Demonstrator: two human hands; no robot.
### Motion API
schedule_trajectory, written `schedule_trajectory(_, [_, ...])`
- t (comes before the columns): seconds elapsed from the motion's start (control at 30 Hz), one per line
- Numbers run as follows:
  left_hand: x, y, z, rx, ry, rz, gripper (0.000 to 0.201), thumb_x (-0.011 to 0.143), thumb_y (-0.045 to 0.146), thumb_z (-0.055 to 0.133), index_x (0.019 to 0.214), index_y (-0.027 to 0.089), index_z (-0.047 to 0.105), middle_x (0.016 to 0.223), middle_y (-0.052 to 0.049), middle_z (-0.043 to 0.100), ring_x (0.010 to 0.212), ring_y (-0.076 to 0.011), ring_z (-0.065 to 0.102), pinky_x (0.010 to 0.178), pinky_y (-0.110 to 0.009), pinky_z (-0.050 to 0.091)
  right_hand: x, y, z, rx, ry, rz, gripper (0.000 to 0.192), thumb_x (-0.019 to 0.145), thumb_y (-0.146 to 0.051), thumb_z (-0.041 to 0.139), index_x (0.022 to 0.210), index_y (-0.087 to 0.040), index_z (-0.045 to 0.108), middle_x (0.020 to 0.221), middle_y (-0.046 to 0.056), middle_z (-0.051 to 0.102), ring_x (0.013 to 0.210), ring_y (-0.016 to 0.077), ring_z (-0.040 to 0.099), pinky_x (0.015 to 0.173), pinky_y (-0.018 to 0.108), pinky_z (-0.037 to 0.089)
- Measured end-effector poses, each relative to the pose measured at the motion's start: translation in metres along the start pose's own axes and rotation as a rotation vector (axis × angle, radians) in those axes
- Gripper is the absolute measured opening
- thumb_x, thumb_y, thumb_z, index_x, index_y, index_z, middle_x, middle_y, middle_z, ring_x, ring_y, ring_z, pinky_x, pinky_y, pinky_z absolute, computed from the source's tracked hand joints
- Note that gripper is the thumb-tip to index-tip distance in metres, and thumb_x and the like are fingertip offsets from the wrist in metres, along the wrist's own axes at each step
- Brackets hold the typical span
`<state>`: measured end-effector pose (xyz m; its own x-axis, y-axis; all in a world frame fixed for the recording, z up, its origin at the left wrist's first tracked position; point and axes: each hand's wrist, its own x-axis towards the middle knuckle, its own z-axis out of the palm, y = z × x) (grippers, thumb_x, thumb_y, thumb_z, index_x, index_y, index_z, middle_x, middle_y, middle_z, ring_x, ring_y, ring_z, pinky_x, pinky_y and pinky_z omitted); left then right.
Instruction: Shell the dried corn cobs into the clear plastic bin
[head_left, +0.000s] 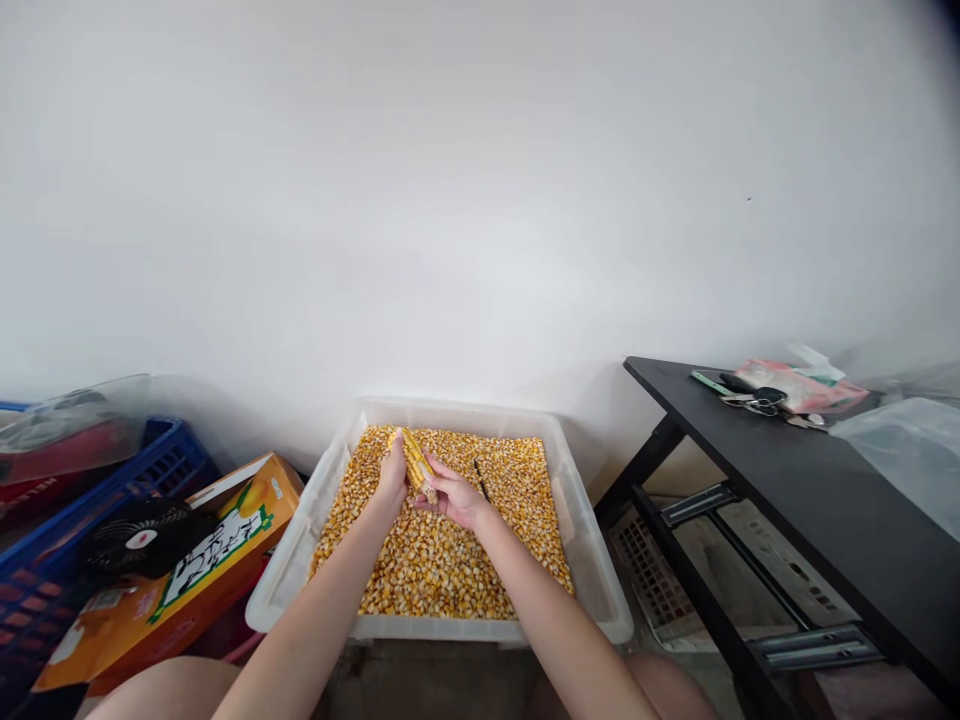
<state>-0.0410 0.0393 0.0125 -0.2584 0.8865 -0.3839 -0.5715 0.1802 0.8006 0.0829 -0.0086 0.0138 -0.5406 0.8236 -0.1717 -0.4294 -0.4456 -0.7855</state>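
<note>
Corn cob held in both hands over a tub of loose kernels

At your far left, a blue crate [184, 450] stands beside an orange carton [225, 550], with a black fan [139, 538] by the carton. That carton sits near the tub's left side; a kernel that flies over the rim there could land among those things and be hard to find.

Next comes your left hand [391, 475], its fingers wrapped around the corn cob [417, 462]. The cob tilts above the kernels [435, 575], inside the outline of the plastic tub [589, 560]. Your right hand [456, 495] grips the cob's lower end, the fingers bent against it. With both hands so close, a twist that slips could drive a fingertip into the hard rows, or drop the cob.

Right of that hand, a thin dark object [481, 480] lies on the kernels; a sideways sweep might bury it. Farther right, keys [757, 402] rest on the dark desk [817, 490], well apart from your work.
</note>
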Motion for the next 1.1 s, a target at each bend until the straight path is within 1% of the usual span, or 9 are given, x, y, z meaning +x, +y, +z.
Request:
schedule_trajectory(0.1, [-0.002, 0.001, -0.001, -0.008, 0.005, 0.016, 0.029, 0.082, 0.044, 0.053, 0.076, 0.015, 0.058, 0.055, -0.004, 0.061, 0.055, -0.0186, 0.063, 0.049, -0.025, 0.05, -0.002, -0.001, 0.002, 0.01, -0.005, 0.001, 0.072, 0.075, -0.019, 0.061, 0.14, -0.024, 0.031, 0.106, 0.002, 0.063, 0.062, 0.0105, 0.061, 0.071, 0.033, 0.054])
schedule_trajectory(0.23, [-0.004, 0.005, -0.002, -0.082, -0.051, 0.007, 0.034, 0.088, 0.043, 0.043, 0.075, 0.015, 0.058, 0.058, -0.004, 0.062, 0.057, -0.0176, 0.064, 0.053, -0.025, 0.052, -0.005, -0.007, 0.008, 0.048, -0.007, -0.019, 0.064, 0.077, -0.021, 0.059, 0.137, -0.023, 0.037, 0.104, 0.003, 0.064, 0.068, 0.0115, 0.062, 0.074, 0.032, 0.053])
schedule_trajectory(0.37, [-0.007, 0.009, -0.001, -0.075, -0.134, -0.047, 0.043, 0.087, 0.05, 0.04, 0.072, 0.014, 0.058, 0.057, -0.006, 0.062, 0.054, -0.0178, 0.063, 0.051, -0.026, 0.051, -0.005, -0.01, 0.009, -0.005, -0.034, -0.042, 0.051, 0.084, -0.043, 0.051, 0.132, -0.025, 0.044, 0.1, 0.005, 0.066, 0.071, 0.0153, 0.063, 0.069, 0.034, 0.053])
schedule_trajectory(0.43, [-0.009, 0.009, 0.002, -0.036, -0.165, -0.043, 0.042, 0.084, 0.051, 0.045, 0.074, 0.013, 0.06, 0.059, -0.007, 0.063, 0.053, -0.0176, 0.062, 0.051, -0.026, 0.051, -0.002, -0.007, 0.008, -0.082, 0.025, -0.057, 0.053, 0.082, -0.052, 0.051, 0.129, -0.028, 0.045, 0.1, 0.005, 0.065, 0.074, 0.0173, 0.063, 0.067, 0.035, 0.053])
schedule_trajectory(0.53, [-0.012, 0.005, 0.007, 0.034, -0.205, -0.007, 0.037, 0.077, 0.051, 0.057, 0.078, 0.014, 0.061, 0.061, -0.006, 0.064, 0.056, -0.0181, 0.063, 0.053, -0.025, 0.05, 0.006, 0.0, 0.006, -0.188, 0.2, -0.106, 0.057, 0.075, -0.054, 0.06, 0.124, -0.029, 0.046, 0.105, 0.004, 0.064, 0.081, 0.0191, 0.063, 0.068, 0.035, 0.052])
schedule_trajectory(0.63, [-0.016, -0.001, 0.012, 0.095, -0.292, 0.016, 0.04, 0.073, 0.052, 0.061, 0.084, 0.014, 0.062, 0.068, -0.007, 0.067, 0.064, -0.0198, 0.065, 0.057, -0.025, 0.051, 0.012, 0.006, 0.006, -0.222, 0.302, -0.213, 0.056, 0.071, -0.054, 0.063, 0.117, -0.025, 0.049, 0.109, 0.005, 0.062, 0.093, 0.0202, 0.061, 0.078, 0.035, 0.049])
schedule_trajectory(0.8, [-0.024, -0.004, 0.017, 0.157, -0.338, 0.033, 0.035, 0.073, 0.048, 0.063, 0.085, 0.015, 0.062, 0.076, -0.008, 0.068, 0.069, -0.0205, 0.065, 0.058, -0.026, 0.05, 0.014, 0.007, 0.006, -0.206, 0.287, -0.297, 0.051, 0.073, -0.058, 0.057, 0.111, -0.024, 0.051, 0.113, 0.005, 0.061, 0.108, 0.0197, 0.055, 0.09, 0.032, 0.041])
schedule_trajectory(0.9, [-0.027, -0.001, 0.017, 0.143, -0.35, 0.034, 0.034, 0.073, 0.047, 0.064, 0.085, 0.016, 0.062, 0.073, -0.007, 0.067, 0.067, -0.0198, 0.064, 0.057, -0.026, 0.049, 0.013, 0.006, 0.005, -0.183, 0.265, -0.301, 0.053, 0.072, -0.058, 0.058, 0.112, -0.023, 0.05, 0.118, 0.005, 0.059, 0.112, 0.0204, 0.052, 0.09, 0.033, 0.041])
schedule_trajectory(1.1, [-0.024, -0.001, 0.015, 0.135, -0.305, 0.088, 0.036, 0.071, 0.049, 0.065, 0.085, 0.016, 0.061, 0.074, -0.004, 0.067, 0.067, -0.0182, 0.064, 0.059, -0.024, 0.049, 0.009, 0.007, 0.005, -0.129, 0.21, -0.289, 0.05, 0.073, -0.049, 0.06, 0.116, -0.027, 0.049, 0.119, 0.003, 0.059, 0.11, 0.0211, 0.054, 0.084, 0.033, 0.045])
